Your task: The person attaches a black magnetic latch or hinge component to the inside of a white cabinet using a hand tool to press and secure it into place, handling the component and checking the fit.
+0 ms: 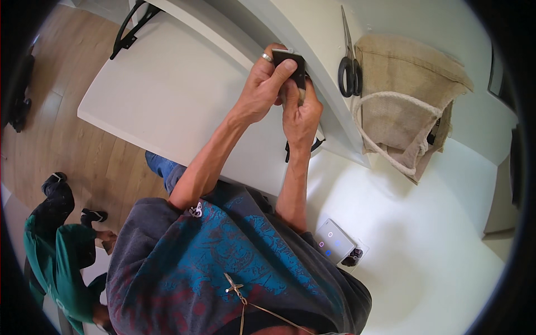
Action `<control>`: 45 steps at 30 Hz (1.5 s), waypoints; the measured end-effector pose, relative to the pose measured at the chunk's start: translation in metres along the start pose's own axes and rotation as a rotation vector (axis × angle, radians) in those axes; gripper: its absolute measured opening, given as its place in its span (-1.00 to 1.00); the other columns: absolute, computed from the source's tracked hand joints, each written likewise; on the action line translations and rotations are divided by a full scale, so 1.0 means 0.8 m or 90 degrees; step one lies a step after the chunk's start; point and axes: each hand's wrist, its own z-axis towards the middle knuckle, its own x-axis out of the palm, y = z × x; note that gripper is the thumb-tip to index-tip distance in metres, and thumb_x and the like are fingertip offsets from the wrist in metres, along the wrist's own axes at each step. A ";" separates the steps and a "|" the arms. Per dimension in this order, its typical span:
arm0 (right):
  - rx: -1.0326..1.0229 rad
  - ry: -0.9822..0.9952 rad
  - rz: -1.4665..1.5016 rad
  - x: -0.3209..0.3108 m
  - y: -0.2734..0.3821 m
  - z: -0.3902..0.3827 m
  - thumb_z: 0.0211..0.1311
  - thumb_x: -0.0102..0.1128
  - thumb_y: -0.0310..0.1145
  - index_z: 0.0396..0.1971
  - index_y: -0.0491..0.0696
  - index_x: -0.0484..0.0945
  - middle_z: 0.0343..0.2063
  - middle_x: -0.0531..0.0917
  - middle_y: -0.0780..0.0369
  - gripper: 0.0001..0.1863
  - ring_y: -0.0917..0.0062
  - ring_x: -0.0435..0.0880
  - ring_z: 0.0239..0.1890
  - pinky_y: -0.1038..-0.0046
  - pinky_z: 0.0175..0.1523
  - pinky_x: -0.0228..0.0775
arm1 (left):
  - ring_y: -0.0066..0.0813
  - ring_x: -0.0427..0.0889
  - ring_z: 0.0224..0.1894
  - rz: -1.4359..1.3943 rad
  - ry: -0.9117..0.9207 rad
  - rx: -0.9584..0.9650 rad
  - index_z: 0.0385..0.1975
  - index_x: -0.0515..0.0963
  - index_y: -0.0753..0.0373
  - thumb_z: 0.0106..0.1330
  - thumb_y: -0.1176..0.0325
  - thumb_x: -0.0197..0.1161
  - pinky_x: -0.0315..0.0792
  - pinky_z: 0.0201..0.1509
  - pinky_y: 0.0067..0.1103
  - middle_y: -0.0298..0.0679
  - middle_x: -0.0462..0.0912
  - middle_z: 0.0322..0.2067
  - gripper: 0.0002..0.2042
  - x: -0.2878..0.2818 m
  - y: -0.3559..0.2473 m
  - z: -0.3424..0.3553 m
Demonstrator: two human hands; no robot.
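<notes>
Both hands hold a small dark, flat rectangular piece [296,66] with a pale upper edge, just over the far edge of a white panel [167,84]. My left hand [258,89], with a ring on one finger, is closed on it with the thumb across its face. My right hand [302,120] grips its lower part from the near right, fingers bent. Something pale [302,96] shows by the right hand's fingers; I cannot tell whether it belongs to the dark piece. Much of the piece's underside is hidden by the fingers.
Black folding stays [131,38] hold the panel. On the white surface to the right lie black-handled scissors [350,70] and a burlap bag [410,95] with a rope handle. A grey control plate [335,240] with lit marks is nearer. A person in green [61,262] is at lower left.
</notes>
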 end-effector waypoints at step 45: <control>0.028 0.010 -0.017 0.002 0.011 0.006 0.41 0.14 -0.39 -0.14 -0.25 0.56 -0.58 0.67 0.16 -0.78 0.51 0.65 -0.59 0.49 -0.45 0.47 | -0.78 0.37 -0.60 -0.011 -0.036 -0.004 -0.07 0.33 0.17 0.48 0.10 0.12 0.19 -0.67 -0.74 -0.42 0.49 -0.48 -0.72 0.002 -0.010 0.001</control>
